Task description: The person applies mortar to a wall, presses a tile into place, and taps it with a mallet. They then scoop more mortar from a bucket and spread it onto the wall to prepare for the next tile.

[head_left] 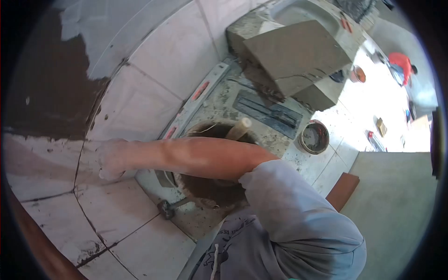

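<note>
Here, right hand (111, 158) stretched out across the body, resting on a pale wall tile (56, 163), fingers curled loosely, pressing flat with nothing gripped as far as can be told. Left hand out of sight. Below the forearm, a bucket (205, 186) of dark mortar with a wooden handle (239, 129) sticking up from it. Just beside the bucket, a hammer (169, 207) lying on the dirty floor. Near that, a long level (198, 95) with orange marks, leaning along the tiled wall. Further off, a notched trowel (268, 113) flat on the floor, a small round tub (315, 136) near it, and a big tile (296, 51) propped on grey blocks. Dark bare mortar (42, 84) above the laid tiles.
</note>
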The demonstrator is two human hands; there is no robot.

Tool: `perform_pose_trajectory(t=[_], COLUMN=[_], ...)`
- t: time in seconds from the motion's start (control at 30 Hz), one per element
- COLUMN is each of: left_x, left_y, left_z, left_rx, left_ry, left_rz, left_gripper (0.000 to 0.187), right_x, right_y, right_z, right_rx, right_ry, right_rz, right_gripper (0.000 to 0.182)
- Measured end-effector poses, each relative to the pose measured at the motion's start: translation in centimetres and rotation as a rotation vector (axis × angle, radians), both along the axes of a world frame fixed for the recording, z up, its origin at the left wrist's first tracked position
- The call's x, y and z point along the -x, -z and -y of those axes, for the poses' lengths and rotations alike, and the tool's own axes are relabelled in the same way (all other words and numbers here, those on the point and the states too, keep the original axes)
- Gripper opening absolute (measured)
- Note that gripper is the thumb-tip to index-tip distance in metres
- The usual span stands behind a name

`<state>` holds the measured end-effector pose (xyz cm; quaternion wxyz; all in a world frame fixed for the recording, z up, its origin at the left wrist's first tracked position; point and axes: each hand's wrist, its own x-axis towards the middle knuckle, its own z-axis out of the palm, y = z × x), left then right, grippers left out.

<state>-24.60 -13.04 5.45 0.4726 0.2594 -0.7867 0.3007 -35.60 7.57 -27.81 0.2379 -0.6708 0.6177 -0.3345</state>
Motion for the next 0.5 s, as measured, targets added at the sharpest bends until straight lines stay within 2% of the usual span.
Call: perform_pose_trajectory(t=[0.1,0.17,0.2,0.23,0.3,0.33,0.37,0.4,0.43,0.47,0.5], left_x=[0.7,0.9,1.6,1.7,1.1,0.6,0.6,0.8,0.8,0.6,-0.1], left_y=[1.1,0.8,1.2,1.7,1.7,2.4,2.6,2.7,3.0,3.2,3.4], left_z=[-1.5,0.4,-0.2,-0.7,-0.5,0.6,2.2,3.1,3.8,4.6,4.4], left_rx=[0.027,-0.174,-0.188,-0.267,-0.341,-0.252,-0.167,-0.176,0.028,0.237,0.237], left_ry=[-0.155,-0.056,0.028,0.048,0.093,-0.024,-0.151,-0.136,-0.249,-0.366,-0.365], left_rz=[-0.105,-0.196,-0.200,-0.207,-0.207,-0.129,-0.052,-0.067,0.043,0.161,0.169], left_gripper=[0.070,0.071,0.071,0.060,0.054,0.072,0.091,0.091,0.074,0.063,0.063], right_x=[2.9,5.7,6.7,7.0,7.6,6.7,6.0,4.8,3.8,1.7,-1.2], right_y=[-1.8,-2.5,-2.1,-1.7,-0.9,0.1,1.7,3.7,8.8,13.7,19.5], right_z=[-6.4,-12.4,-15.6,-18.8,-28.6,-34.2,-38.5,-42.6,-46.9,-51.4,-56.3], right_rx=[0.137,0.194,0.307,0.425,0.351,0.303,0.248,0.212,0.304,0.215,0.126], right_ry=[0.144,0.282,0.417,0.537,0.679,0.847,1.063,1.293,1.432,1.665,1.814], right_rz=[-0.014,-0.023,-0.008,0.002,0.331,0.536,0.619,0.779,0.927,0.908,0.679], right_gripper=[0.033,0.035,0.036,0.037,0.039,0.041,0.042,0.040,0.041,0.038,0.037])
